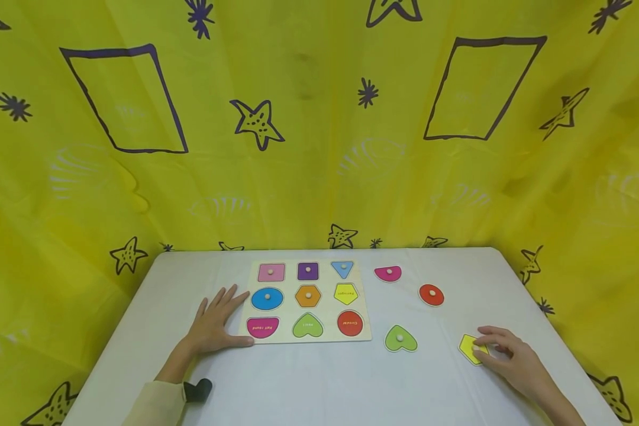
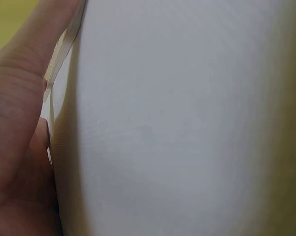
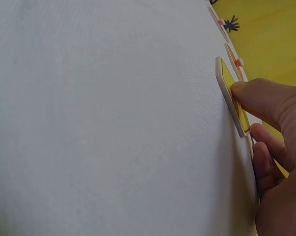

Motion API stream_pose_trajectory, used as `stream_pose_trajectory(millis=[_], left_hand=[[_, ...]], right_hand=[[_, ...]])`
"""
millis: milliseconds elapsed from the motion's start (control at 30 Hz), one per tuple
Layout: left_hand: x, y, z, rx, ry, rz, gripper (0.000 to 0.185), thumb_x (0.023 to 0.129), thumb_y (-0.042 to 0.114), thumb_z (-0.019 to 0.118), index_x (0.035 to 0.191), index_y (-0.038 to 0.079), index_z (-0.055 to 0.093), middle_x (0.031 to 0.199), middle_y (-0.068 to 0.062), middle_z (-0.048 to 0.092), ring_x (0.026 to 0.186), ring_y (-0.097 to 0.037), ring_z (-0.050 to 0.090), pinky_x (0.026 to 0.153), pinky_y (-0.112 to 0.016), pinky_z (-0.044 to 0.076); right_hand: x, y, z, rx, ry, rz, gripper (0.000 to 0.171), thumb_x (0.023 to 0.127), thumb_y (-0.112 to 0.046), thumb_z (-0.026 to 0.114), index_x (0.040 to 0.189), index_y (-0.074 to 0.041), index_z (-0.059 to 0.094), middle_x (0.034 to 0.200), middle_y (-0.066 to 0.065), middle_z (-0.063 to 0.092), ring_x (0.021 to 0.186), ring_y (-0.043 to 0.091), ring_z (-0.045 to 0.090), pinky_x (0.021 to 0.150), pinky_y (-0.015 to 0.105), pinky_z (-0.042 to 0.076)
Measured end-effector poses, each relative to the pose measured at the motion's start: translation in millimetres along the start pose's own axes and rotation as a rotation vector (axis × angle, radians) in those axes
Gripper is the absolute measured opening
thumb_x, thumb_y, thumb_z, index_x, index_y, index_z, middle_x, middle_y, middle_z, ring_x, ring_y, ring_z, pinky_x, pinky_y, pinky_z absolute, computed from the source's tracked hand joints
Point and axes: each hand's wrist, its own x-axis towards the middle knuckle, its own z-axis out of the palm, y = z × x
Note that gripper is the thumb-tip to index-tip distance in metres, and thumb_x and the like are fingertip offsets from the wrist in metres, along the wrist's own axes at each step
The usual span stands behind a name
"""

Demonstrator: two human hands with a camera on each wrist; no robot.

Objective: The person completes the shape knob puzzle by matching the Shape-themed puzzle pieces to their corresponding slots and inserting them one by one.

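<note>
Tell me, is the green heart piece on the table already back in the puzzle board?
No, the green heart piece lies loose on the white table, to the right of the puzzle board, whose heart slot is open.

The right hand [image 1: 511, 355] hides the yellow piece's [image 1: 470, 348] knob and right half.

Two bare hands showing, no gloves, no rings visible. Left hand [image 1: 215, 322]: forearm wearing cream, pale beige sleeve [image 1: 157, 404], loose soft fabric, cuff ending near wrist. Small black strap or tab [image 1: 197, 389] sticking out at cuff edge, likely wrist-camera mount; detail too small for more. Right hand [image 1: 508, 355]: wrist and forearm showing bare to frame edge, no sleeve in sight. Nails showing short and plain in right wrist view.
</note>
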Motion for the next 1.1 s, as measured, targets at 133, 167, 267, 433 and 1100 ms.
stream_pose_trajectory(millis=[133, 167, 267, 433, 1100], left_hand=[[0.2, 0.3, 0.0, 0.003, 0.002, 0.002, 0.11, 0.068, 0.07, 0.08, 0.158, 0.018, 0.043, 0.166, -0.02, 0.028, 0.153, -0.048, 0.015, 0.116, -0.076, 0.004], [0.2, 0.3, 0.1, 0.003, 0.004, 0.002, 0.11, 0.068, 0.07, 0.08, 0.158, 0.019, 0.043, 0.166, -0.02, 0.029, 0.153, -0.048, 0.015, 0.116, -0.076, 0.004], [0.4, -0.2, 0.7, 0.003, 0.005, 0.001, 0.11, 0.068, 0.07, 0.081, 0.158, 0.019, 0.043, 0.166, -0.019, 0.028, 0.153, -0.048, 0.015, 0.116, -0.076, 0.004], [0.3, -0.3, 1.6, 0.001, 0.005, -0.001, 0.11, 0.068, 0.07, 0.081, 0.158, 0.019, 0.043, 0.166, -0.02, 0.029, 0.153, -0.048, 0.015, 0.116, -0.077, 0.004], [-2.3, 1.2, 1.6, -0.016, 0.036, 0.029, 0.109, 0.068, 0.07, 0.081, 0.156, 0.016, 0.045, 0.164, -0.022, 0.03, 0.152, -0.05, 0.017, 0.115, -0.078, 0.004]], right_hand=[[-0.2, 0.5, 0.2, -0.009, -0.001, 0.011, 0.021, 0.085, -0.033, 0.086, 0.099, -0.019, 0.078, 0.131, 0.014, 0.065, 0.099, -0.024, 0.037, 0.079, 0.002, 0.04], [0.1, 0.3, 0.0, -0.014, 0.0, 0.013, 0.021, 0.085, -0.033, 0.086, 0.099, -0.02, 0.078, 0.131, 0.014, 0.065, 0.099, -0.024, 0.037, 0.079, 0.002, 0.04], [0.5, -0.7, -0.7, -0.019, 0.003, 0.015, 0.02, 0.085, -0.032, 0.086, 0.098, -0.02, 0.079, 0.131, 0.014, 0.065, 0.099, -0.021, 0.04, 0.078, 0.002, 0.04], [0.1, -1.0, -0.9, -0.017, -0.007, 0.021, 0.02, 0.085, -0.033, 0.085, 0.099, -0.02, 0.078, 0.132, 0.014, 0.064, 0.099, -0.02, 0.039, 0.079, 0.003, 0.04], [0.4, -0.7, 0.0, -0.014, 0.032, -0.021, 0.016, 0.084, -0.024, 0.087, 0.096, -0.018, 0.078, 0.126, 0.015, 0.068, 0.1, -0.021, 0.041, 0.078, 0.004, 0.043]])
